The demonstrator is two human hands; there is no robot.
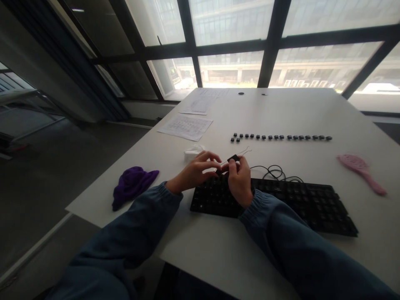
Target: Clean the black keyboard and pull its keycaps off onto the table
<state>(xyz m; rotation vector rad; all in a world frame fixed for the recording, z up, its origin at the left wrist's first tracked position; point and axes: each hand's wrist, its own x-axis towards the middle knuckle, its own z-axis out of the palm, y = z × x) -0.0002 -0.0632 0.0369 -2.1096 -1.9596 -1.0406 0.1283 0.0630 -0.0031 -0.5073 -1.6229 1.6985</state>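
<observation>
My right hand (240, 180) is closed around a wire keycap puller with a black handle (233, 158). Its thin bent wires (246, 150) stick out up and to the right. Facing it, my left hand (200, 168) has its thumb and fingers curled at a small black piece (218, 171), which looks like a keycap. The fingertips of both hands nearly meet there. Under my hands lies a black keyboard (296, 202), partly hidden by my right hand and sleeve. Beyond it, several black keycaps (281, 137) form a long row, with a couple more below its left end.
A purple cloth (133, 185) lies at the left table edge, and a pink hairbrush (362, 173) at the right. Crumpled white tissue (193, 151) sits behind my left hand. Printed sheets (187, 127) are farther back. The keyboard's black cable (275, 171) coils behind it.
</observation>
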